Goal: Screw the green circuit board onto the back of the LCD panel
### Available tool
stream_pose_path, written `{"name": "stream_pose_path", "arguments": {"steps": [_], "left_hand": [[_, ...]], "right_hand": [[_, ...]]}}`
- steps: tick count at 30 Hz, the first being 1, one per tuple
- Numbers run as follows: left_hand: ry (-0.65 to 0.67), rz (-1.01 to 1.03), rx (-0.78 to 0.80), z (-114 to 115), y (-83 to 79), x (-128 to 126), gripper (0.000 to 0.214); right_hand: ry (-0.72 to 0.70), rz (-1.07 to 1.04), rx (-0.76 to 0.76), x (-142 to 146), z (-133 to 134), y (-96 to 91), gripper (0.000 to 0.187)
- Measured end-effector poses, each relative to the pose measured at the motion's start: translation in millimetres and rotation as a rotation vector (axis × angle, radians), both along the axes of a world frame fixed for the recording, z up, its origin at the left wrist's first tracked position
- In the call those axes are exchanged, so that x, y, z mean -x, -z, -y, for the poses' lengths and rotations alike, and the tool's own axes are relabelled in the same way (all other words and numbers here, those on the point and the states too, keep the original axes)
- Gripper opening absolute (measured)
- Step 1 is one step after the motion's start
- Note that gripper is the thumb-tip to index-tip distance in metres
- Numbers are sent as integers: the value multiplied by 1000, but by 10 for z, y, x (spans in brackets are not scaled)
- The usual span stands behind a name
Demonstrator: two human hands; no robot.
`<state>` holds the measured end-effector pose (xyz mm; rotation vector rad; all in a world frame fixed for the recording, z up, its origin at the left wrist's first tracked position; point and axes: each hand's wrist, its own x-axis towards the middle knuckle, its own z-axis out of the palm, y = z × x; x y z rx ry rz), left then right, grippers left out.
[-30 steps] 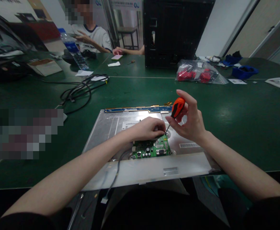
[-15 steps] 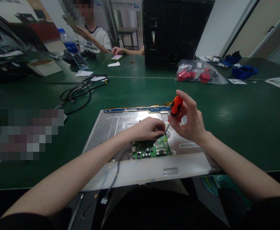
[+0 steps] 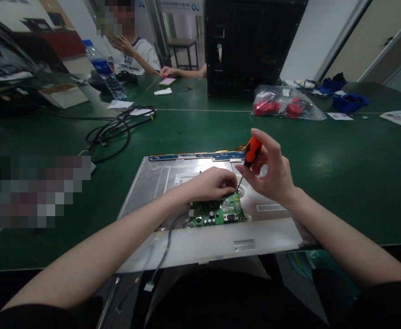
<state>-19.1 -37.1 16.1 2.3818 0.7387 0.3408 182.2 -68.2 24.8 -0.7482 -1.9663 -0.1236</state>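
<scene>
A silver monitor panel (image 3: 152, 183) lies face down on the green table, with a small green circuit board (image 3: 217, 213) on its back. My right hand (image 3: 272, 176) grips an orange-handled screwdriver (image 3: 253, 152), tilted, its tip down at the board's far right corner. My left hand (image 3: 212, 183) is closed in a pinch right beside the tip, resting on the board's far edge. What the fingers pinch is too small to make out. A grey cable (image 3: 162, 260) runs from the board over the panel's near edge.
Black cables (image 3: 118, 128) coil at the left. A bag of red parts (image 3: 282, 108) and a black monitor housing (image 3: 251, 45) stand behind the panel. Another person (image 3: 131, 50) sits at the far left with a water bottle (image 3: 104, 73) nearby. Blue cloth (image 3: 349, 101) lies far right.
The screwdriver handle has shifted a little in my right hand's fingers, tilting slightly. My left hand stays put. The person at the back raised a hand towards the head.
</scene>
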Motion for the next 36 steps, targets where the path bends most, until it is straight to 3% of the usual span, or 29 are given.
{"name": "stream_pose_path", "arguments": {"steps": [36], "left_hand": [[29, 7, -8, -7, 21, -17, 4]], "right_hand": [[-64, 12, -25, 5, 45, -54, 75]]}}
